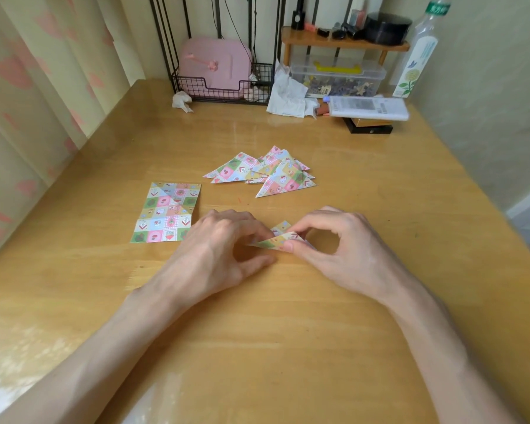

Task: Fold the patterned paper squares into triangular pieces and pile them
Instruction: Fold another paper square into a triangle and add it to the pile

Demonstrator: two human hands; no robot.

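Fingers (288, 246) of both hands are curled in on one small patterned paper piece (276, 239) at the middle of the table (288, 338). The right hand (343, 252) pinches its near edge between thumb and forefinger. The left hand (214, 249) comes in from the other side with bent fingertips gripping the paper's left end, its thumb lying along the table below. The piece is partly folded: a narrow band is raised between the two hands and a small corner pokes up behind them. It sits low, at or just above the table top, and I cannot tell which. To the left of the left hand, close to its knuckles, a flat patterned sheet (168, 213) lies on the table, showing crease lines. Beyond the hands, apart from them, a loose pile of triangular pieces (273, 174) in the same checked pattern lies overlapping. Along the far edge of the table stand a black wire basket (224, 88) holding a pink case (214, 64), a crumpled tissue (182, 101) just beside it, more white tissue (288, 96), a clear lidded box (337, 75) under a small wooden shelf (343, 43), and a tall bottle (418, 59). A curtain (28, 87) hangs on the left.
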